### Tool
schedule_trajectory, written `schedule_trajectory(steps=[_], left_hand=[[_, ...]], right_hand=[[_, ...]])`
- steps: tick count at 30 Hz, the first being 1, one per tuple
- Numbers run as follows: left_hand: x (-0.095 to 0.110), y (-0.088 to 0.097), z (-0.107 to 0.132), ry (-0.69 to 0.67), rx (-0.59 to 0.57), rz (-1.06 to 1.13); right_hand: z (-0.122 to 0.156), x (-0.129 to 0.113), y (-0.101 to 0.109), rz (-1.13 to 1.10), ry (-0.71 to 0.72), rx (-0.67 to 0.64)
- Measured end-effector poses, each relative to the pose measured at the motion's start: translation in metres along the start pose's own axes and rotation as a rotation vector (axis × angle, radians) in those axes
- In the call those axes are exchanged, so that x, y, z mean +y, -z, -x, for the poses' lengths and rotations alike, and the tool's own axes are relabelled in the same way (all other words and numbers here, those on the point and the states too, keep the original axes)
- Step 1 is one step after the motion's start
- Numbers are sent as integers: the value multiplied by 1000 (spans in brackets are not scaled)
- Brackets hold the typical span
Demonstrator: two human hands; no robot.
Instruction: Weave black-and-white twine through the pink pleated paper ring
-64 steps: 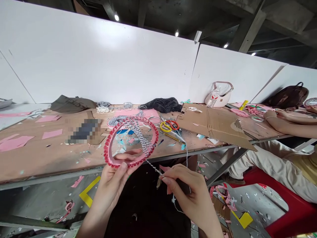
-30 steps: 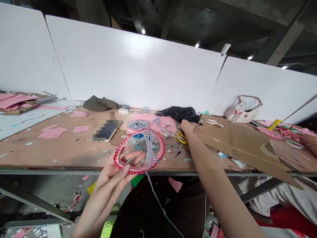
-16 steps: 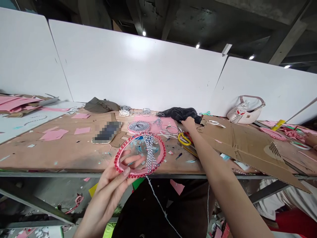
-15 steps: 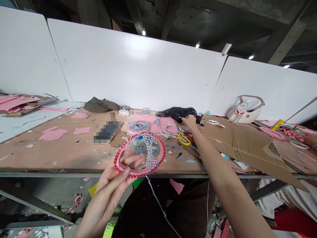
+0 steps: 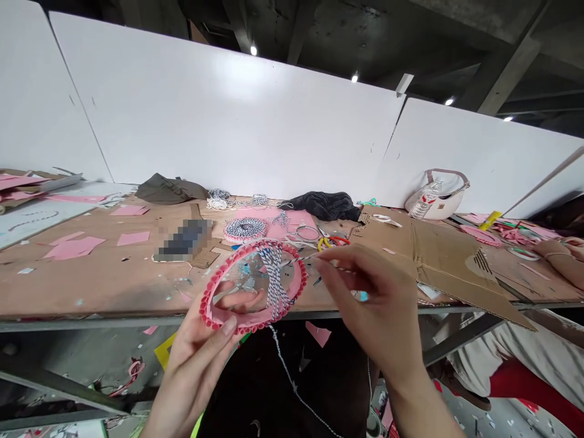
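My left hand [image 5: 198, 356] grips the lower left rim of a pink hoop [image 5: 298, 281] with a red scalloped edge, its thumb in front and fingers behind. Blue-and-white twisted cord [image 5: 274, 281] is wound across the hoop's middle in a bundle pinched narrow at the centre. From that bundle a strand runs right to my right hand [image 5: 376, 307], whose thumb and fingertips are pinched on it just beyond the hoop. Another length of cord [image 5: 285, 365] hangs from the hoop's bottom over dark clothing.
Behind the hoop lie a cord-covered disc [image 5: 245, 229], yellow-handled scissors [image 5: 325, 243], a black cloth [image 5: 322, 205] and a phone-like object [image 5: 185, 240], partly pixelated. Cardboard [image 5: 449, 258] covers the right side. Another person's hand [image 5: 559, 258] is at far right. Pink scraps litter the table.
My right hand has come back from far over the table, near the black cloth, to close beside the hoop. The left hand still holds the hoop in about the same place.
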State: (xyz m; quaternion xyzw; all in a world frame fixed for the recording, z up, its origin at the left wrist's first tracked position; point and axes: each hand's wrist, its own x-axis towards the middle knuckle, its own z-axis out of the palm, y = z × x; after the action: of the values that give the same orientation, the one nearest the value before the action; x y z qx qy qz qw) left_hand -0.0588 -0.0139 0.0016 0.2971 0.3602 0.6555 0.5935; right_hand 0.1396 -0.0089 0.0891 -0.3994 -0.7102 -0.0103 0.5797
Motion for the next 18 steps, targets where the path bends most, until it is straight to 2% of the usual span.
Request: schedule_trajectory(steps=[3, 5, 9, 13, 18], left_hand=[[-4, 2, 0, -45, 28, 9], [-5, 1, 1, -54, 17, 5], [-3, -1, 2, -83, 26, 4], [-3, -2, 1, -116, 8, 16], [-3, -2, 2, -110, 48, -4]], right_hand=[[12, -7, -7, 186, 157, 175], [16, -7, -11, 284, 214, 230], [16, -5, -16, 369, 259, 190], [14, -4, -20, 357, 277, 172], [13, -3, -25, 355, 290, 167]])
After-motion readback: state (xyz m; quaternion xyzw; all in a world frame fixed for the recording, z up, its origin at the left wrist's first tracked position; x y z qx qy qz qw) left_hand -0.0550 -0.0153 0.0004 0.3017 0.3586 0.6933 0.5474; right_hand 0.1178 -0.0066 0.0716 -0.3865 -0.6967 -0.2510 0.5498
